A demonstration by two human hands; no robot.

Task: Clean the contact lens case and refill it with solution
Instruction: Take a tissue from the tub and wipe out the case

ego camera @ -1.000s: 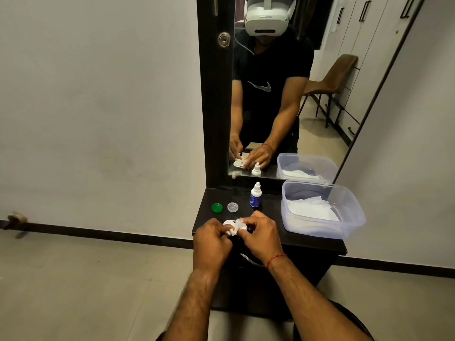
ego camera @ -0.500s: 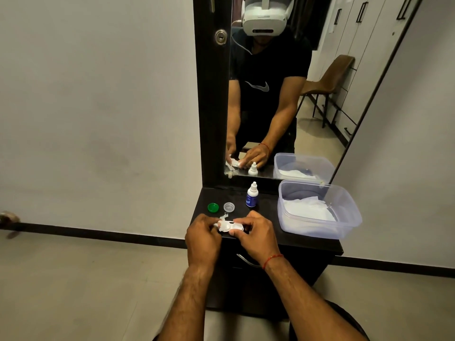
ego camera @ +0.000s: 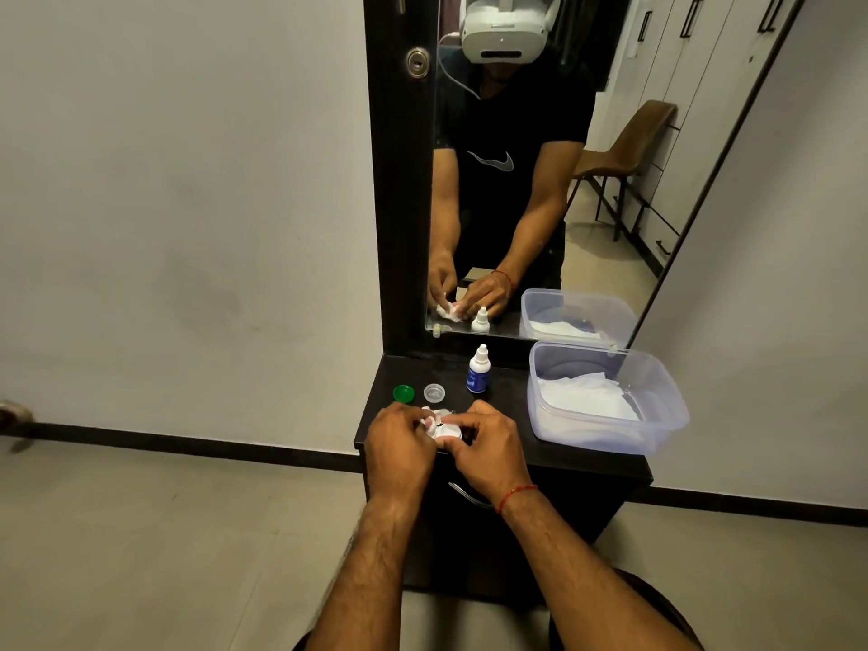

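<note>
While both hands meet over the front edge of the dark cabinet top (ego camera: 582, 458), the green cap (ego camera: 403, 393) lies at the far left corner, close to the left edge, with the clear cap (ego camera: 434, 392) just beside it. The left hand (ego camera: 399, 448) pinches a white tissue (ego camera: 430, 418) against the contact lens case (ego camera: 446, 430); the right hand (ego camera: 488, 446) grips the case from the other side. Behind them the solution bottle (ego camera: 479, 369) stands upright near the mirror (ego camera: 540, 180), its blue label unreadable. Bare surface separates it from the plastic tub (ego camera: 657, 415), which overhangs the right edge and holds white tissues.
</note>
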